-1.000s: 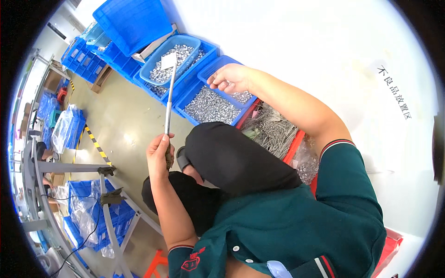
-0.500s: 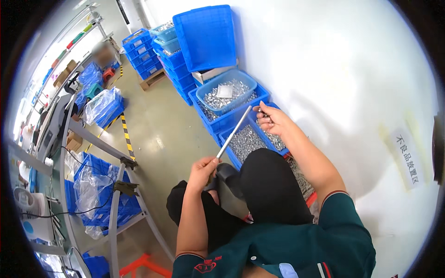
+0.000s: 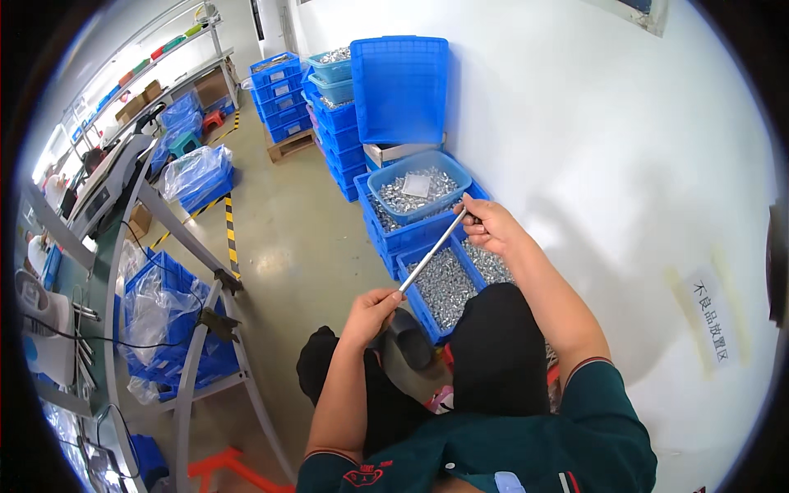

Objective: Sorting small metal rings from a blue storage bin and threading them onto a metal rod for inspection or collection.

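Observation:
A thin silvery metal rod (image 3: 433, 252) slants up to the right between my two hands. Its lower end is gripped by my left hand (image 3: 371, 315), fingers closed round it. At the upper end, the fingertips of my right hand (image 3: 486, 224) pinch together at the rod; whether a small part is also in those fingers is too small to tell. Beneath the rod stands a divided blue bin (image 3: 417, 304) full of small shiny metal parts (image 3: 444, 289). Just beyond my right hand, a light-blue tub (image 3: 380, 191) of similar parts rests on a larger blue crate (image 3: 394, 246), with a white square packet (image 3: 417, 186) inside.
Stacked blue crates (image 3: 339, 140) and an upright blue crate (image 3: 400, 90) stand ahead by the white wall (image 3: 575, 107). To the left are a grey metal frame (image 3: 193, 386), plastic-wrapped blue crates (image 3: 164, 320) and yellow-black floor tape (image 3: 232, 238). My knees (image 3: 497, 345) are close below the bin.
My right hand has come onto the rod's upper end, which it was apart from before. The view has shifted, and the rod lies at a lower slant.

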Demonstrator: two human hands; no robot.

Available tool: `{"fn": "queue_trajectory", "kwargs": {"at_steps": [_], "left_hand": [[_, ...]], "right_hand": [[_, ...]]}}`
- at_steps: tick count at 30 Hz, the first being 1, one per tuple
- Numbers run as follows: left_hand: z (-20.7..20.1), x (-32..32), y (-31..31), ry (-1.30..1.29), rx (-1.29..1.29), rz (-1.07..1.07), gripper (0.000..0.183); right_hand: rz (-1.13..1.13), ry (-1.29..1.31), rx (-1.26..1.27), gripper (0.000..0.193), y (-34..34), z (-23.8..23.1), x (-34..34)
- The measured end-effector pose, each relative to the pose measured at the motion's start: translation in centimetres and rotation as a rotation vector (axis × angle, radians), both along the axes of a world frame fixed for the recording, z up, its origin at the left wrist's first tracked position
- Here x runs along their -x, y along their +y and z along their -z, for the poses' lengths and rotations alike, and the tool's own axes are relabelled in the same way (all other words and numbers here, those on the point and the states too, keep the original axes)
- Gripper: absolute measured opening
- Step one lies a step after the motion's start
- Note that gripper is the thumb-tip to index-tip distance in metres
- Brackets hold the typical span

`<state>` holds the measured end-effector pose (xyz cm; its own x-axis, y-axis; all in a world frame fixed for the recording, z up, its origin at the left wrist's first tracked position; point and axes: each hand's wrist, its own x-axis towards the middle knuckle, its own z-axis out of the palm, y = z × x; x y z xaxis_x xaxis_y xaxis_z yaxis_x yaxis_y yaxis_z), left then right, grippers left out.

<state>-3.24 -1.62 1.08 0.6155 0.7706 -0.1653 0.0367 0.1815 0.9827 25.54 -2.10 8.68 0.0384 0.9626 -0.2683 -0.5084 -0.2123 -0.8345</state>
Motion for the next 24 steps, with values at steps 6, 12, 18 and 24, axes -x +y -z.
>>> {"fn": "queue_trajectory", "kwargs": {"at_steps": [6,12,18,24], "left_hand": [[0.4,-0.2,-0.1,0.005,0.007,-0.016,0.026],[0.2,-1.4,0.4,-0.144,0.075,-0.044,0.024],[0.2,-2.0,0.9,-0.172,0.081,-0.069,0.024],[0.5,-2.1,1.1,-0.116,0.096,-0.097,0.024]], "right_hand": [[-0.052,-0.31,-0.092,0.022,-0.5,-2.2,1.6],[-0.35,-0.492,0.144,0.02,-0.4,-0.6,5.0],[-0.241,-0.23,0.24,0.023,0.5,2.2,0.4],[-0.072,-0.096,0.197,0.013,1.2,2.0,-0.8]]}}
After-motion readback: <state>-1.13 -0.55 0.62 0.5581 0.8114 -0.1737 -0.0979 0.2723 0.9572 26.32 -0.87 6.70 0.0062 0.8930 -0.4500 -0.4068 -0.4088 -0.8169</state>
